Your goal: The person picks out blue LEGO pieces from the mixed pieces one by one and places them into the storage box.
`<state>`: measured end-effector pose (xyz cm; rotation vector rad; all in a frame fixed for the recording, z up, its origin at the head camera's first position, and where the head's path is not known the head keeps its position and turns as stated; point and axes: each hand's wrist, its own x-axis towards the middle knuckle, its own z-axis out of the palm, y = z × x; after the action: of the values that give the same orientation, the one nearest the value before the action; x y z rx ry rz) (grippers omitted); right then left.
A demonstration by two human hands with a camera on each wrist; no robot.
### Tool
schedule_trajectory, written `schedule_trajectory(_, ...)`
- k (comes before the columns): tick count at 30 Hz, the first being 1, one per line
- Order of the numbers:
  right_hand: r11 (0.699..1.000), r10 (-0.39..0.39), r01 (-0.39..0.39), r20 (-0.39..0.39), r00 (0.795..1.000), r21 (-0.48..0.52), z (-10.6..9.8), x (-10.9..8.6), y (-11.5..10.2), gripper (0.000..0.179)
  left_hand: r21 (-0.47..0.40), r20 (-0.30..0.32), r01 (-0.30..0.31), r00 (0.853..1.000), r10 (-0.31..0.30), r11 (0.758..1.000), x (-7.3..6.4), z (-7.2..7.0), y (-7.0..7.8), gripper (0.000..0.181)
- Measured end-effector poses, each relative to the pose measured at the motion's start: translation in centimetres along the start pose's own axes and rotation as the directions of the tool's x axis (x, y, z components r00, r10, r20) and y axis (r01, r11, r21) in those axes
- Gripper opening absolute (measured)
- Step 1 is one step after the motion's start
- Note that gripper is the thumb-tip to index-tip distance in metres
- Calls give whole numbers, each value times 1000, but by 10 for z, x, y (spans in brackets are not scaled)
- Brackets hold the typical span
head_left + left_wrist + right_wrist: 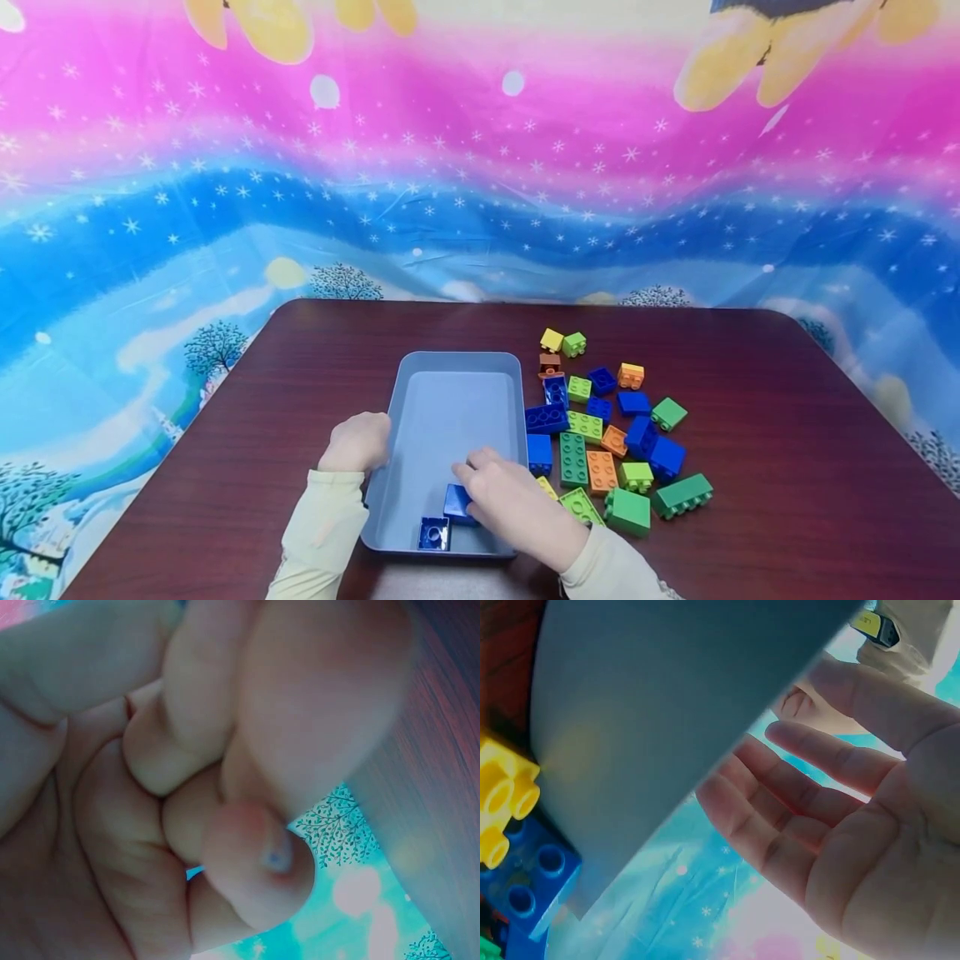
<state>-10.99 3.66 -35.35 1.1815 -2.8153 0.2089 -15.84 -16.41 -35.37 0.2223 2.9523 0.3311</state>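
One loosely spread right hand [513, 504] overhangs the tray [453, 404], left hand [357, 442] curled alongside.

Blue-gray tray [427, 417] flat, left hand [358, 443] at rim; inside: blue brick [457, 504] by right hand [521, 504], upside-down blue block [434, 534] further left.
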Motion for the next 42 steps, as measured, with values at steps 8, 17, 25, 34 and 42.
schedule_trajectory(8,999,-16,14,-57,998,-42,-4,-4,7,35,3,0,2,1000,-2,1000,-1,-1,1,30)
schedule_trajectory(17,999,-23,19,-127,992,-31,-9,-10,15,33,8,13,8,1000,-8,1000,0,-2,1,29)
schedule_trajectory(25,999,42,-45,-198,979,-9,-12,-13,23,25,15,11,12,1000,-12,1000,-1,-2,1,27)
schedule_trajectory(34,993,117,-116,-183,976,16,-17,-17,35,23,14,15,15,1000,-15,1000,-1,-2,1,26)
schedule_trajectory(42,981,194,-189,-133,972,53,-20,-19,47,26,13,6,5,1000,-6,1000,0,-1,1,26)
